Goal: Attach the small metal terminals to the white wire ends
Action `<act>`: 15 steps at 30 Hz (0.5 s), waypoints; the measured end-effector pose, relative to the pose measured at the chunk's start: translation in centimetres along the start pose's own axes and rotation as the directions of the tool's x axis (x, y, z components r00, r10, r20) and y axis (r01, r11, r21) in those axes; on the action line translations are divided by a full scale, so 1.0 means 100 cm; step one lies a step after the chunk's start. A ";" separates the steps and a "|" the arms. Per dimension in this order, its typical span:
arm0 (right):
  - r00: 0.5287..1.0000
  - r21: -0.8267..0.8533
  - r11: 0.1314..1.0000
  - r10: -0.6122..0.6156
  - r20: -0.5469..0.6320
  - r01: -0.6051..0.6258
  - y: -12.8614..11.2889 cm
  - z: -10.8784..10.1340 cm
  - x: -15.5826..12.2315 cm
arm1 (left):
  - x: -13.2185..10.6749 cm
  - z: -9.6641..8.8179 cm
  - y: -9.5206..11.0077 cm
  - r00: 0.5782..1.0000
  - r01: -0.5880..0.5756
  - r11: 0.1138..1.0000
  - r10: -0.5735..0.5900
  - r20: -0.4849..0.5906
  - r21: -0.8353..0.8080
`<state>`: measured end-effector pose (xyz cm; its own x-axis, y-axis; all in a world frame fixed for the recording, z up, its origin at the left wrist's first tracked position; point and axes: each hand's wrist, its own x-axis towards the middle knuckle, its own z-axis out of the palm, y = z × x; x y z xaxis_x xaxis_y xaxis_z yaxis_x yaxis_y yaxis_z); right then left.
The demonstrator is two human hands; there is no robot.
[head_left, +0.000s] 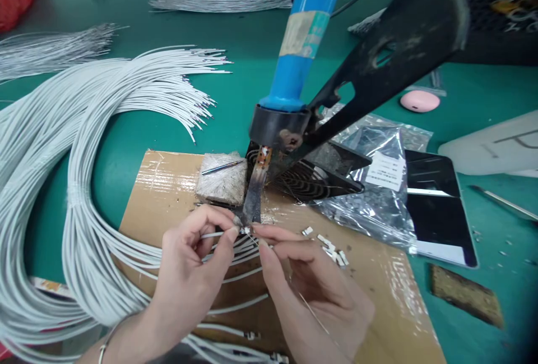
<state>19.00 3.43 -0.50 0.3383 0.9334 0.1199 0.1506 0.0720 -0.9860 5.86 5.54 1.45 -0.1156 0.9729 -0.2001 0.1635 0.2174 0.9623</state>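
Between the thumb and fingertips of my left hand point(191, 277) is the end of a white cable point(211, 235). A tiny white and metal connector point(245, 230) sits at that cable's end, just under the flat tip point(253, 198) of a blue-handled soldering iron point(313, 5). My right hand point(321, 291) pinches a thin solder wire point(314, 313), its front end reaching toward the connector and its tail trailing across the palm. Whether the wire touches the tip is too small to tell. More cables with connectors on their ends point(252, 335) lie below my hands.
A black bracket point(390, 55) holds the iron over a cardboard sheet point(378, 308). A worn block point(222, 184) with a metal rod stands left of the tip. Loose connectors point(332, 252) lie right, near a plastic bag point(370, 207) and a phone-like slab point(437, 212). Cable bundles point(84, 184) fill the left.
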 end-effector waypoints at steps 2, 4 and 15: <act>1.000 -0.008 1.000 -0.015 -0.006 0.015 0.001 0.000 0.000 | 0.001 0.000 0.001 1.000 -0.002 1.000 0.002 -0.006 0.003; 1.000 -0.016 0.999 -0.029 -0.007 0.029 0.001 0.000 0.000 | 0.001 0.002 0.002 1.000 -0.005 1.000 0.005 -0.022 0.000; 0.998 -0.059 0.998 -0.027 -0.048 0.024 0.000 0.002 -0.001 | -0.002 0.009 0.011 0.991 0.046 0.999 -0.049 -0.121 -0.029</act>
<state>18.75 3.39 -0.58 0.3781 0.9132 0.1519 0.2136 0.0735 -0.9741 6.95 5.67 2.39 -0.2412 0.9444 -0.2234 0.1300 0.2595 0.9569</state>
